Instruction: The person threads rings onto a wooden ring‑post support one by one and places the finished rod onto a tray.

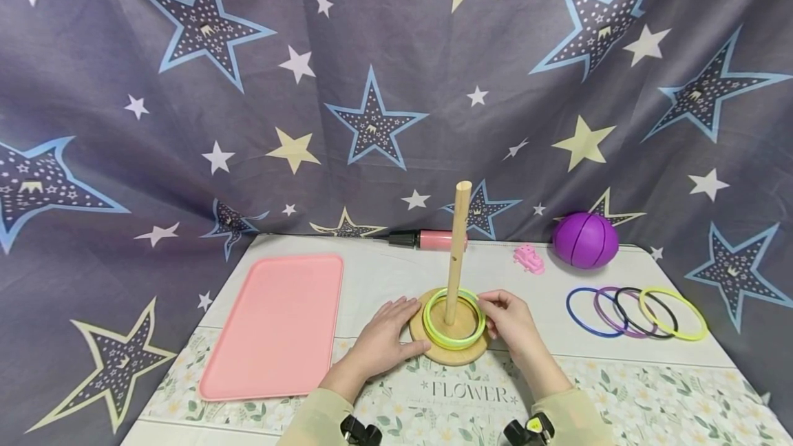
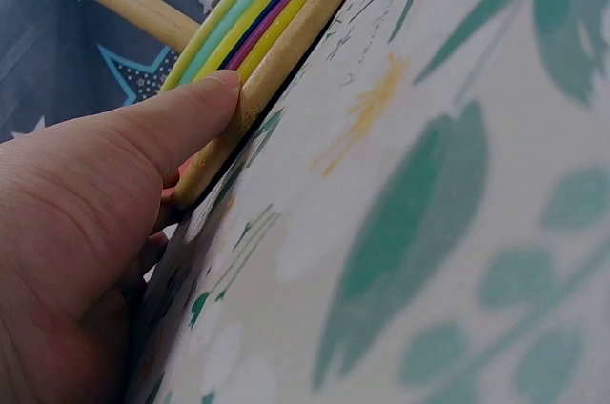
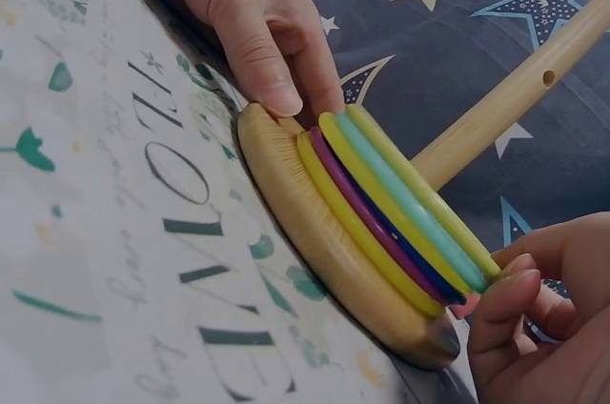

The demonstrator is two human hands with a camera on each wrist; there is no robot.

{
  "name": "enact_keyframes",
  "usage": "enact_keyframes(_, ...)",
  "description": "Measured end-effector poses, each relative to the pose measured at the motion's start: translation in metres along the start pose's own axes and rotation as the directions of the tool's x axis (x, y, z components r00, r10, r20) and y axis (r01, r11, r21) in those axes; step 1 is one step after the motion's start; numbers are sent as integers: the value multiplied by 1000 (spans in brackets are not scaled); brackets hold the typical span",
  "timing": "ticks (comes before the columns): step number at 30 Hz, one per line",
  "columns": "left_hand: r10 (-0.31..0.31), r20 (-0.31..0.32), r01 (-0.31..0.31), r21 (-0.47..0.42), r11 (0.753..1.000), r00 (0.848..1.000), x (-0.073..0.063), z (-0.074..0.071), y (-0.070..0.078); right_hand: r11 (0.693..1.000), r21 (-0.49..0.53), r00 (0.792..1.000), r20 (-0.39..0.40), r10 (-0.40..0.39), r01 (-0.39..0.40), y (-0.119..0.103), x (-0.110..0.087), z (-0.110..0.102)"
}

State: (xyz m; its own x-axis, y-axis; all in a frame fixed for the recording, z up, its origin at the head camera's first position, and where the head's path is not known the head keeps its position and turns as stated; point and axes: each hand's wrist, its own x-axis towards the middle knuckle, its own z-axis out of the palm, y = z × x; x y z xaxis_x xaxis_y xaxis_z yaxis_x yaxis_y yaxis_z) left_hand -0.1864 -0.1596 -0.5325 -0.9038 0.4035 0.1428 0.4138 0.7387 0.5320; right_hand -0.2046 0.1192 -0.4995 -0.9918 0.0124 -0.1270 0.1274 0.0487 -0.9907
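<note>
A ring-toss stand has a round wooden base (image 1: 455, 360) and an upright wooden peg (image 1: 459, 246). Stacked around the peg lie several coloured rings (image 3: 405, 199), yellow, teal, dark blue and purple among them. My left hand (image 1: 384, 336) holds the base at its left side, its thumb at the front rim close to the rings. On the right, my right hand (image 1: 511, 319) pinches the edge of the upper rings between thumb and fingers. The right wrist view shows these fingertips (image 3: 519, 275) at the ends of the yellow and teal rings; the exact rings pinched are partly hidden.
Several loose rings (image 1: 675, 291) overlap on the table at the right. Behind them are a purple ball (image 1: 585, 240) and a small pink toy (image 1: 529, 259). A pink tray (image 1: 272, 329) lies at left; a pink-and-black pump (image 1: 427, 239) lies behind the peg, along the star-patterned curtain.
</note>
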Motion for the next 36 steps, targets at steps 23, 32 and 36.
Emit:
enact_keyframes(23, -8, 7, 8, -4, 1000, 1000, 0, -1, 1, 1000, 20, 1000, -9, -14, 14, 3, 5, -4)
enact_keyframes(32, -12, 11, 12, 4, 1000, 1000, 0, -1, 0, 1000, 0, 999, -31, -29, 29, -5, 6, -21)
enact_keyframes(36, -13, 15, 13, 6, 1000, 1000, 0, -1, 0, 999, -24, 998, -50, -44, 43, -9, 5, -32)
